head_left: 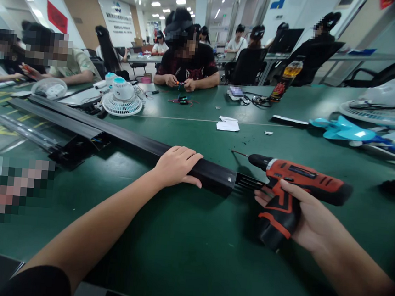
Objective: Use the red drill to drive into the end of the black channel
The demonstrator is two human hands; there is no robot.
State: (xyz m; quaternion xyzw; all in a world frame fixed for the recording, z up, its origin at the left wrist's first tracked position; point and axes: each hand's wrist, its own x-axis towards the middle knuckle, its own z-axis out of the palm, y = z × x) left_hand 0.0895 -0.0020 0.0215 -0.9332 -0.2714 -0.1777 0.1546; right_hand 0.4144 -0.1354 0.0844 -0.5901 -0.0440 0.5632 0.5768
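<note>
My left hand [177, 165] lies curled over a long black rail [129, 141] near its right end, gripping it against the green table [182, 239]. My right hand [302, 217] is closed round the handle of a red and black cordless drill [294, 184]. The drill points left, and its thin bit [240, 153] hovers just above and behind the rail's end, not touching it as far as I can tell.
A second black rail [48, 116] and metal strips lie at the left. Small white fans [122, 100], paper scraps [227, 124], a bottle [285, 79], blue fan blades [347, 131] and a fan guard [380, 113] sit farther back. Other people work across the table.
</note>
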